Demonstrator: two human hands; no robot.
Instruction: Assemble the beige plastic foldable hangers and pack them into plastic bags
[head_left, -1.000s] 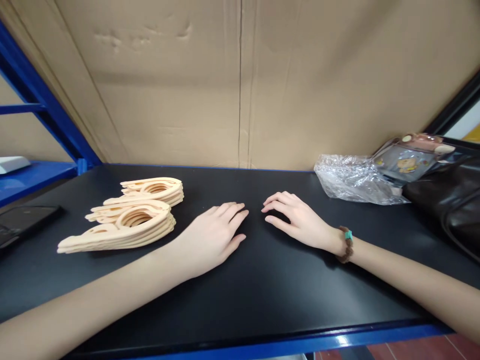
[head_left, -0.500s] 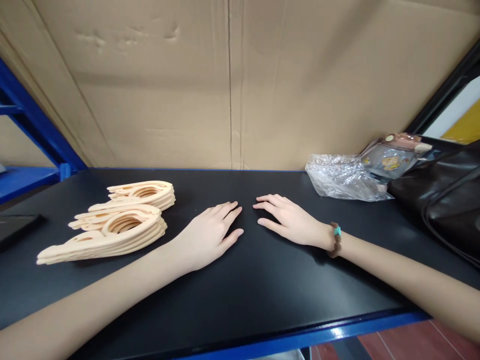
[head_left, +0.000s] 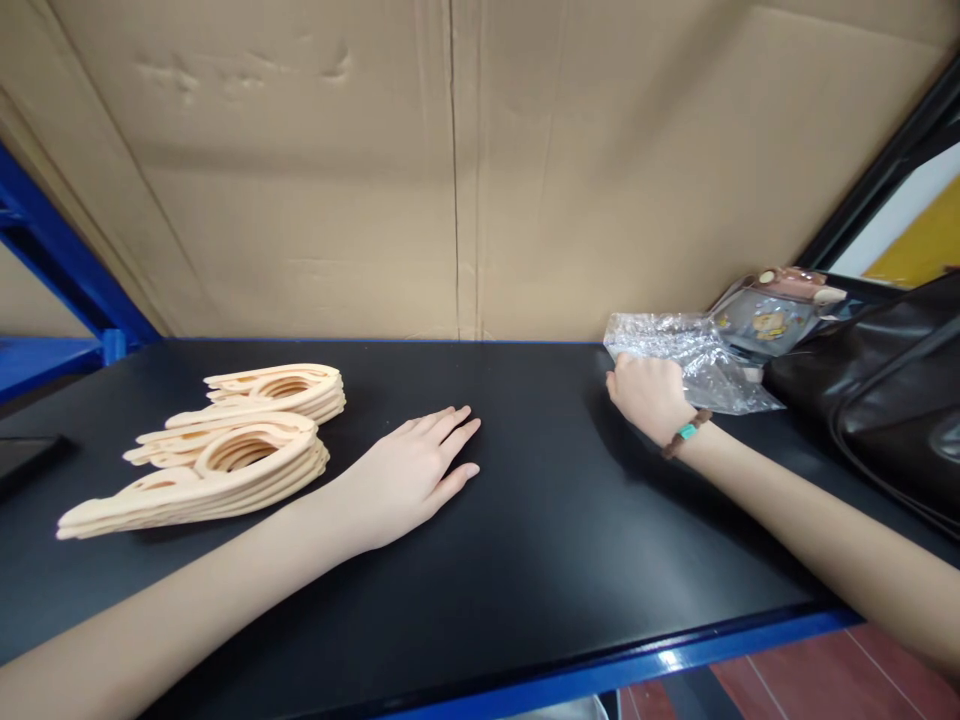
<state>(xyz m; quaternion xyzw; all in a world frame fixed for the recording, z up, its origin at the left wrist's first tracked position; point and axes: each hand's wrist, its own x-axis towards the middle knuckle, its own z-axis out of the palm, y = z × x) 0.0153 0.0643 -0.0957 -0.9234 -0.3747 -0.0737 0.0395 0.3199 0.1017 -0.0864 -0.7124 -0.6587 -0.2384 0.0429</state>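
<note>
My left hand (head_left: 409,475) lies palm down on the black tabletop (head_left: 510,590), fingers stretched out and nothing in it. Off to the right, my right hand (head_left: 651,395) is closed at the near left edge of a crumpled clear plastic bag (head_left: 724,370). Its fingers curl under and are mostly hidden, but they appear to grip the plastic. Left of my left hand sit two stacks of beige pieces that look like clothes hangers: a nearer stack (head_left: 187,490) and a farther stack (head_left: 300,385). Each has a rounded opening and a long tapering arm.
A brown and clear printed pouch (head_left: 772,310) stands behind the plastic bag. At the right edge rests a dark leather bag (head_left: 885,390) with a strap. A flat dark object (head_left: 26,465) lies far left. Cardboard (head_left: 337,200) walls the back; a blue frame (head_left: 67,260) rises at left.
My right hand has moved right and away from me, from flat on the table to the plastic bag, and its fingers have closed. The bag has shifted shape. My left hand stays put.
</note>
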